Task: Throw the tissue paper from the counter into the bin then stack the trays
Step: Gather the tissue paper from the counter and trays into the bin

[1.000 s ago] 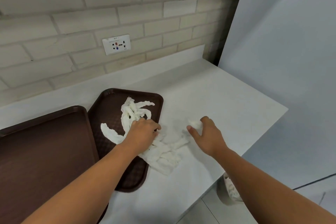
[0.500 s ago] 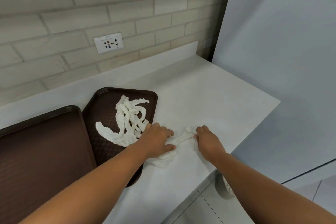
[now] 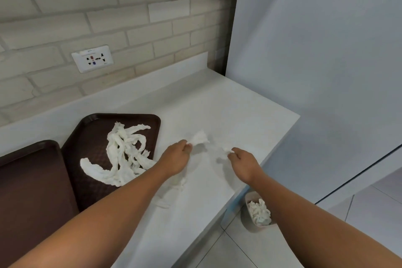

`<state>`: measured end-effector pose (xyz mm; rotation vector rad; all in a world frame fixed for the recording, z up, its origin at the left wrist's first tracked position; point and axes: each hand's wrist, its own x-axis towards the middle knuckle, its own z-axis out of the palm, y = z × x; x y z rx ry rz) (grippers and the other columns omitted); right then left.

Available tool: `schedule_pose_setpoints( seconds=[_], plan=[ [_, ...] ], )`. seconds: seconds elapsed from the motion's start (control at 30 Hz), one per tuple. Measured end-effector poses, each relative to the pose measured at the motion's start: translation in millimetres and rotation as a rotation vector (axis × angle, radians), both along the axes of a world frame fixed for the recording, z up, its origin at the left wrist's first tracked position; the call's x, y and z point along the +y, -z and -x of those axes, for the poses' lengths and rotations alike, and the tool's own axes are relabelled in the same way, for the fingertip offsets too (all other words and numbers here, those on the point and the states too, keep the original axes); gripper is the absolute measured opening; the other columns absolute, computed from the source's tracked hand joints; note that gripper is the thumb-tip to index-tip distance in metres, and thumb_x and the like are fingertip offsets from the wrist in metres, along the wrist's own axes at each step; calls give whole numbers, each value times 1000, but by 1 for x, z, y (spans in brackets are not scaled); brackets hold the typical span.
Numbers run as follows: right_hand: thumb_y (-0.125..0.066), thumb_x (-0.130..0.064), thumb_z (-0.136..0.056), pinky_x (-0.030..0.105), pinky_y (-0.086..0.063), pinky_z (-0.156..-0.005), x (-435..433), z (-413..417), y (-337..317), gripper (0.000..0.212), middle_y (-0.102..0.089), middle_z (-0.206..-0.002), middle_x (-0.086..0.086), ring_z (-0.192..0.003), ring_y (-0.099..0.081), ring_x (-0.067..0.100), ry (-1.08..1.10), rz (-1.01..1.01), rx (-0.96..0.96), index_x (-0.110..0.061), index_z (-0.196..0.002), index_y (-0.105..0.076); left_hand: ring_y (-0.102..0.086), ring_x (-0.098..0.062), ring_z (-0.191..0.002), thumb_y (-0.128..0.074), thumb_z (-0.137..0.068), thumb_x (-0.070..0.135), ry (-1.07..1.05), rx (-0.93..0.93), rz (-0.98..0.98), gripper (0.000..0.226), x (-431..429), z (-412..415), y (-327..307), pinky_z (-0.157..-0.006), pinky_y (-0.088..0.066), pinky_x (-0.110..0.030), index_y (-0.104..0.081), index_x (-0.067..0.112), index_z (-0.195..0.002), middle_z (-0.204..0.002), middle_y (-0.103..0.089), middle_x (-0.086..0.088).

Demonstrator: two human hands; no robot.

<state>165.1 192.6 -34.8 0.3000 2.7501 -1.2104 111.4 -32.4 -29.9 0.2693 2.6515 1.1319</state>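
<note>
- Your left hand (image 3: 176, 160) pinches a tissue piece (image 3: 199, 137) with curled fingers (image 3: 187, 147) over the surface (image 3: 228, 111).
- Your right hand (image 3: 244, 164) pinches a smaller scrap (image 3: 226, 150) (also white).

crumpled paper tissue (image 3: 121, 159), matt plastic tray (image 3: 93, 126)

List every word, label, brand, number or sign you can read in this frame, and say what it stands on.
Wall socket: a faint small marking along its top edge, too blurred to read.
Left tray, right tray, tissue paper, bin, counter: no text visible.
No text in this frame can be read.
</note>
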Motion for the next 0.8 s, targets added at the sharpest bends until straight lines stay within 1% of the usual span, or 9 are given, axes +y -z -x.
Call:
schedule_pose_setpoints(
  seconds=[0.07, 0.17, 0.23, 0.3, 0.43, 0.53, 0.6, 0.7, 0.8],
  plan=[
    [-34, -27, -100, 31, -36, -63, 18, -7, -6, 34, -52, -72, 1, -72, -47, 19, 111, 171, 0, -12, -72, -48, -53, -16, -87, -33, -101, 53, -29, -106, -95, 44, 16, 4, -13, -81, -40, -32, -55, 16, -92, -88, -55, 5],
    [-32, -45, -103, 31, -37, -72, 49, -10, -11, 48, -54, -75, -1, -75, -51, 17, 192, 166, -4, -15, -74, -55, -41, -13, -66, -40, -95, 63, -46, -40, -105, 52, 51, 7, -25, -66, -34, -28, -45, 17, -72, -70, -44, 3],
    [-37, -42, -102, 31, -34, -70, 75, -8, -7, 47, -48, -66, 1, -69, -48, 20, 167, 46, 11, -14, -65, -46, -34, -16, -58, -55, -93, 46, -94, 52, -112, 51, 77, 7, -31, -57, -30, -31, -35, 12, -62, -63, -36, -4],
    [-43, -32, -102, 31, -34, -69, 103, -10, -6, 37, -52, -70, 5, -73, -50, 23, 160, -13, 4, -10, -72, -47, -34, -17, -57, -60, -88, 29, -123, 43, -182, 44, 108, 7, -36, -56, -30, -30, -34, 11, -57, -64, -38, -4],
    [-42, -26, -103, 31, -38, -72, 169, -22, -5, 23, -58, -90, 11, -84, -55, 25, 201, 23, 12, -5, -98, -49, -61, -23, -61, -60, -89, 12, -89, -196, -484, 24, 176, -3, -44, -54, -45, -28, -50, 2, -70, -63, -59, -5],
    [-42, -19, -101, 33, -44, -70, 224, -28, 1, 9, -62, -94, 12, -75, -55, 21, 226, 45, -19, -15, -93, -43, -66, -35, -69, -56, -92, 0, -6, -441, -751, 18, 233, -13, -40, -67, -54, -40, -46, 8, -80, -73, -57, -16],
    [-41, -12, -100, 27, -44, -61, 260, -33, 5, 11, -68, -92, 13, -60, -52, 11, 233, 63, -26, -18, -91, -44, -53, -26, -56, -54, -95, 7, 74, -470, -671, 18, 269, -18, -26, -63, -52, -39, -40, 13, -84, -70, -49, -11],
    [-39, -9, -101, 21, -39, -49, 302, -44, 5, 18, -68, -80, 11, -50, -47, 7, 221, 64, -45, -15, -93, -54, -36, -13, -52, -52, -98, 25, 131, -408, -415, 13, 323, -29, 1, -46, -35, -23, -43, 17, -92, -70, -44, -2],
    [-46, -19, -101, 25, -36, -63, 335, -53, 13, 22, -55, -69, 0, -59, -47, 11, 184, -25, -56, -14, -83, -57, -40, -8, -56, -54, -97, 44, 131, -272, -250, 24, 375, -41, 20, -46, -32, -22, -50, 20, -101, -73, -48, 5]
  ],
)
